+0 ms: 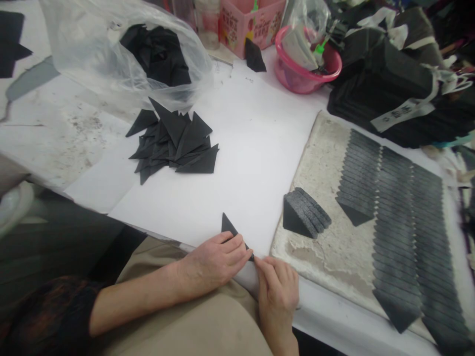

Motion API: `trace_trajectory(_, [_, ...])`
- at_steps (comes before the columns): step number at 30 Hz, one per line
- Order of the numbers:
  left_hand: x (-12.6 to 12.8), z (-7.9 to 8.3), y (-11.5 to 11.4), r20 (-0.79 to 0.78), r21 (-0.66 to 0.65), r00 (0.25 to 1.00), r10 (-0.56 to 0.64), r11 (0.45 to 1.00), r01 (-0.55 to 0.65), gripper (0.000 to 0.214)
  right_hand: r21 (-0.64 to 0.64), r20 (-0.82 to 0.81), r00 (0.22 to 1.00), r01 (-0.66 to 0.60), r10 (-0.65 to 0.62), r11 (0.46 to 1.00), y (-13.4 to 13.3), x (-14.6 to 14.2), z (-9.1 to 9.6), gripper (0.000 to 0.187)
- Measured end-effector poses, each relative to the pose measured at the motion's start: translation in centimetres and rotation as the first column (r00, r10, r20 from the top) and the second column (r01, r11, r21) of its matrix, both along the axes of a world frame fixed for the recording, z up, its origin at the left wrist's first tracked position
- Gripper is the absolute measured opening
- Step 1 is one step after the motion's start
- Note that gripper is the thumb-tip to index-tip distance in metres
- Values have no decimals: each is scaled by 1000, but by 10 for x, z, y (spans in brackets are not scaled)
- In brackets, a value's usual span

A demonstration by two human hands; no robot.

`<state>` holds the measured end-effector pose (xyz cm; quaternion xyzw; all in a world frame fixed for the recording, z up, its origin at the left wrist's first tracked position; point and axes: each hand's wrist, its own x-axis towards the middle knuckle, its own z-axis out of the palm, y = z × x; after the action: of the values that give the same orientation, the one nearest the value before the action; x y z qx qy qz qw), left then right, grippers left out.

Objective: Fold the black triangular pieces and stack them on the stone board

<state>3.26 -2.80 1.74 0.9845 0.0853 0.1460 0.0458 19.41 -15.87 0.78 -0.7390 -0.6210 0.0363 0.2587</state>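
Note:
A black triangular fabric piece (228,223) lies on the white table near its front edge. My left hand (222,254) presses down on it, with fingertips along its long edge. At the piece's right corner my right hand (277,282) pinches with thumb and bent index finger. Just to the right, a small fanned stack of black triangles (300,213) rests on a worn, pale board (322,163). Farther up and left is a loose heap of black triangular pieces (174,143). What lies beneath my left palm is hidden.
Overlapping rows of black pieces (395,222) cover the board's right side. A clear plastic bag (92,59) with black pieces inside lies at the back left. Behind stand a pink bowl (297,81), a pink box (237,27) and a tied black bundle (386,74).

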Motion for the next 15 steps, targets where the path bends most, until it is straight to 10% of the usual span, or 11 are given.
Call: trace_trajectory(15, [-1,-1,-1,-8,-6,1000,1,1000,-1,29,-7,-55,998,7,-8,1000,-5,3,-3,16])
